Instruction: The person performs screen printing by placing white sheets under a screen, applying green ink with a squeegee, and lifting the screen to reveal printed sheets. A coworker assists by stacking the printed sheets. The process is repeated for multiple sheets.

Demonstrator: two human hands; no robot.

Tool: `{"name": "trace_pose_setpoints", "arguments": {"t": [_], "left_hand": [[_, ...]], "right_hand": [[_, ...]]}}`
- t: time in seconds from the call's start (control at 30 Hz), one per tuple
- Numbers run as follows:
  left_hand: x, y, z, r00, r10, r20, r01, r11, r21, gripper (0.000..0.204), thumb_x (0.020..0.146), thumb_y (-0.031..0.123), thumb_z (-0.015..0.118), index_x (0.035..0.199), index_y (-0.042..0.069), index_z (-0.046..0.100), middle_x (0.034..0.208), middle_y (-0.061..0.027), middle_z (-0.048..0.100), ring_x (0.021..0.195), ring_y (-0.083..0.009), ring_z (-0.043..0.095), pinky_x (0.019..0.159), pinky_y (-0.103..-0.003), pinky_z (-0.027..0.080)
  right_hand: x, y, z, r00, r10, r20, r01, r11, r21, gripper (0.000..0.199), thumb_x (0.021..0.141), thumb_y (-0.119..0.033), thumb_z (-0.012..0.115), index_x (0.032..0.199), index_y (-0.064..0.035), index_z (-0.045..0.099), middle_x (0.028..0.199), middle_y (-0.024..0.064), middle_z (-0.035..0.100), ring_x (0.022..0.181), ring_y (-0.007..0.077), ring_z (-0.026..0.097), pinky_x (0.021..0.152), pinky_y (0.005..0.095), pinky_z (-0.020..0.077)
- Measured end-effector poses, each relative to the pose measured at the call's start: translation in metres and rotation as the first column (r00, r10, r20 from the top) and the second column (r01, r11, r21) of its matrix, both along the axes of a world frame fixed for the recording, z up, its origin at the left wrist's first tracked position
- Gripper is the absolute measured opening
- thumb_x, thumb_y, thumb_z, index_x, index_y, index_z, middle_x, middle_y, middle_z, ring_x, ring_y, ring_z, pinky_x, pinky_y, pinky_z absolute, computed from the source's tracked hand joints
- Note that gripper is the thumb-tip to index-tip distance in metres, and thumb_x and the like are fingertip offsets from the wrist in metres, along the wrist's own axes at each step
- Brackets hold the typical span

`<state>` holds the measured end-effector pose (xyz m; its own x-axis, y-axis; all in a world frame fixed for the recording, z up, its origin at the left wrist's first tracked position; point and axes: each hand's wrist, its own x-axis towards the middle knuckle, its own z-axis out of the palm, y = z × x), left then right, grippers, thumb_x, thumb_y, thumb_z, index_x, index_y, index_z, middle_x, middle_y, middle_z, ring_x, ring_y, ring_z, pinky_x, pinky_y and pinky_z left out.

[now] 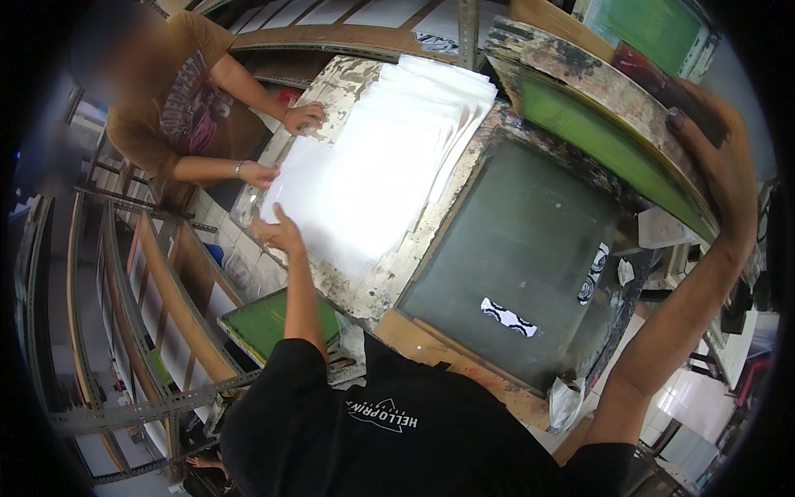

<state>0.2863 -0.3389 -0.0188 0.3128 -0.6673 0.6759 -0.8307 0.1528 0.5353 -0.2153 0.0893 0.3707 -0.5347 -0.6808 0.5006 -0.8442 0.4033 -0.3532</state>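
The right hand (pixel 722 153) grips the rim of a raised screen frame (pixel 600 137), its dark-stained thumb lying along the near side and its fingers wrapped behind. The left hand (pixel 280 234) has its thumb and fingers somewhat spread at the left corner of a white paper stack (pixel 373 170); I cannot tell whether they pinch a sheet.

The largest thing around is the rack (pixel 190 302) of wooden boards, standing beyond the bench's left corner. The bench (pixel 335 79) itself shows flaking white paint along its far and near edges. A co-worker (pixel 170 132) in a brown shirt stands at its left edge, one hand flat by the paper's far side, the other at the paper's left edge. The stack covers most of that painted top, its loose sheets fanned toward the far right corner.

To the right of the stack lies a dark grey panel (pixel 489 240), with a wooden strip (pixel 464 360) along its near edge. The screen frame, with green mesh, slants above the panel's far edge. A smaller green screen (pixel 277 325) sits just below the bench's near left edge.

On the panel are two black-and-white patterned pieces: one strip (pixel 509 317) toward the near edge, another (pixel 594 273) toward the right edge. Smallest is a crumpled white scrap (pixel 626 272) by the panel's right edge
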Motion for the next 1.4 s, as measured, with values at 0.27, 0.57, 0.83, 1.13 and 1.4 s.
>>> {"name": "trace_pose_setpoints", "arguments": {"t": [0.27, 0.57, 0.83, 1.13, 1.4], "left_hand": [[-0.077, 0.130, -0.011, 0.468, -0.882, 0.055, 0.793, 0.447, 0.414, 0.039, 0.071, 0.028, 0.089, 0.107, 0.013, 0.080, 0.101, -0.0073, 0.067, 0.095, -0.0275, 0.063, 0.084, -0.043, 0.049], [-0.092, 0.130, -0.033, 0.420, -0.811, -0.408, 0.907, 0.387, 0.164, 0.021, 0.074, 0.019, 0.087, 0.087, 0.004, 0.079, 0.096, -0.0061, 0.064, 0.088, -0.0235, 0.061, 0.073, -0.036, 0.050], [-0.088, 0.107, -0.041, 0.496, -0.744, -0.448, 0.868, 0.435, 0.239, 0.014, 0.080, 0.011, 0.083, 0.088, 0.001, 0.078, 0.099, -0.0068, 0.066, 0.079, -0.0171, 0.061, 0.069, -0.030, 0.048], [-0.148, 0.193, 0.033, 0.089, -0.980, 0.177, 0.664, 0.191, 0.723, 0.046, 0.096, 0.052, 0.063, 0.129, 0.022, 0.073, 0.161, -0.0135, 0.041, 0.152, -0.0423, 0.028, 0.122, -0.061, 0.024], [-0.264, 0.275, -0.019, -0.331, -0.940, 0.083, 0.681, -0.178, 0.710, 0.068, 0.096, 0.053, 0.059, 0.156, 0.023, 0.044, 0.170, -0.0106, 0.021, 0.156, -0.0434, 0.013, 0.122, -0.069, 0.008]], "right_hand": [[0.002, -0.001, 0.005, 0.988, 0.033, 0.148, -0.034, 0.999, 0.004, 0.055, 0.087, -0.038, 0.079, 0.128, -0.0024, 0.070, 0.118, 0.0186, 0.072, 0.108, 0.0257, 0.069, 0.100, 0.0339, 0.0487], [0.006, -0.003, 0.009, 0.995, 0.030, 0.095, -0.032, 0.999, 0.022, 0.056, 0.086, -0.038, 0.080, 0.128, -0.0018, 0.070, 0.118, 0.0175, 0.072, 0.108, 0.0231, 0.070, 0.099, 0.0332, 0.0491], [0.012, -0.008, 0.010, 0.994, 0.053, 0.094, -0.054, 0.999, 0.008, 0.056, 0.086, -0.038, 0.080, 0.128, -0.0026, 0.070, 0.118, 0.0172, 0.073, 0.109, 0.0259, 0.070, 0.098, 0.0340, 0.0504], [0.007, -0.002, 0.014, 0.970, 0.060, 0.236, -0.074, 0.996, 0.049, 0.051, 0.089, -0.032, 0.078, 0.132, -0.0053, 0.068, 0.124, 0.0140, 0.070, 0.112, 0.0215, 0.066, 0.099, 0.0328, 0.0481], [0.039, -0.018, 0.032, 0.998, -0.049, 0.032, 0.046, 0.994, 0.101, 0.051, 0.080, -0.041, 0.081, 0.107, 0.0012, 0.078, 0.090, 0.0160, 0.077, 0.075, 0.0229, 0.071, 0.076, 0.0323, 0.0551]]}}
